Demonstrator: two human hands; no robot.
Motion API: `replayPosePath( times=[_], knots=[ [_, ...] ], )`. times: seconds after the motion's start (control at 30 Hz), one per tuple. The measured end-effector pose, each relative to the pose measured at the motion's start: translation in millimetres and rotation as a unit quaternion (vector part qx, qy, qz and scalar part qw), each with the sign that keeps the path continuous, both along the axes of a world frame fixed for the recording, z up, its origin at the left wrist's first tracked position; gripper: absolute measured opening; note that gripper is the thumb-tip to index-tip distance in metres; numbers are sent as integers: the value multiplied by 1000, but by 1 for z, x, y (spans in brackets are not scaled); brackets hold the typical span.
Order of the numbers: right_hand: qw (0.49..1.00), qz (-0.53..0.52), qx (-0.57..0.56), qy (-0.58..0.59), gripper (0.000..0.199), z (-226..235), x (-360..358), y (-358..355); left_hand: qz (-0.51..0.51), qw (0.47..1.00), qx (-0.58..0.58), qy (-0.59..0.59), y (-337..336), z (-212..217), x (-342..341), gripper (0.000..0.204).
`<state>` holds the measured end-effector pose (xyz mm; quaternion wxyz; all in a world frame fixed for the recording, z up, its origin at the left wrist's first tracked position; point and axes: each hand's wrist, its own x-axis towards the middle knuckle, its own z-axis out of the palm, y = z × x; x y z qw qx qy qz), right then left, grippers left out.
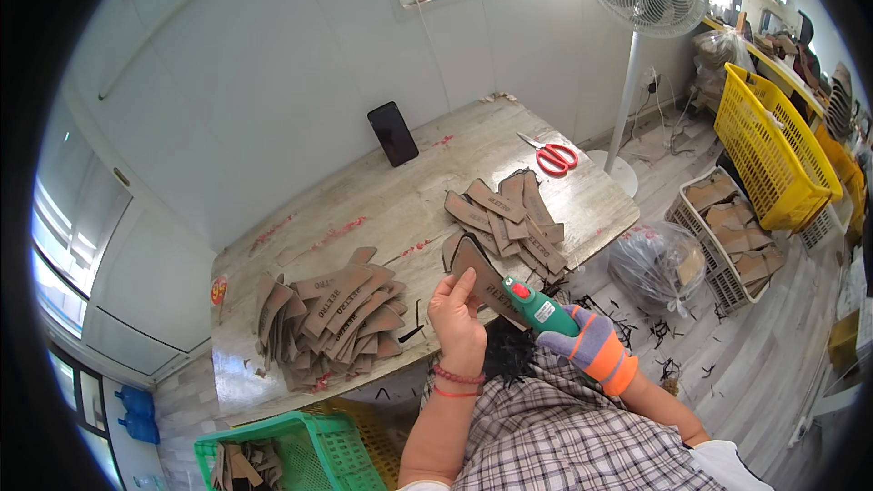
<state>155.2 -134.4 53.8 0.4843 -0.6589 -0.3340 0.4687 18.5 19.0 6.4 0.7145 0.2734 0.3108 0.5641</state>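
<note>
your left hand (pixel 457 318) is bare and pinches a flat brown cut-out piece (pixel 480 275) by its near edge, thumb on top and fingers closed under it, so the stiff tapered shape stands tilted just over the table's near edge where you can see its face; your right hand (pixel 587 343), in a purple and orange knit glove, is wrapped shut around the green handheld tool with a red button (pixel 534 305), its nose aimed at the lower rim of that piece and touching or nearly touching it. the piece looks like thin leathery board, matte, with a rounded tip. one loose pile of the same shapes (pixel 329 320) lies to your left, another pile (pixel 507 223) just beyond your hands, both on the worn pale wooden table (pixel 382 209), seemingly kept apart. red-handled scissors (pixel 553 157) and a dark phone (pixel 393 133) propped against the wall sit farther back
</note>
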Motion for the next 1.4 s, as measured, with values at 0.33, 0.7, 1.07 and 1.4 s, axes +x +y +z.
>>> replayPosePath(
  times=[0.33,0.7,1.07,1.4],
  knots=[
    [999,-19,29,-5,49,-15,8,0,-55,998,-15,34,-15,-3,8,7],
    [998,-24,48,-18,50,-16,13,1,-87,991,21,101,-29,-15,7,7],
    [998,19,57,-28,49,-23,22,-5,-64,968,152,187,-13,-1,-12,10],
    [999,42,22,-15,53,-5,26,-9,-88,921,239,294,3,9,-32,9]
  ],
)
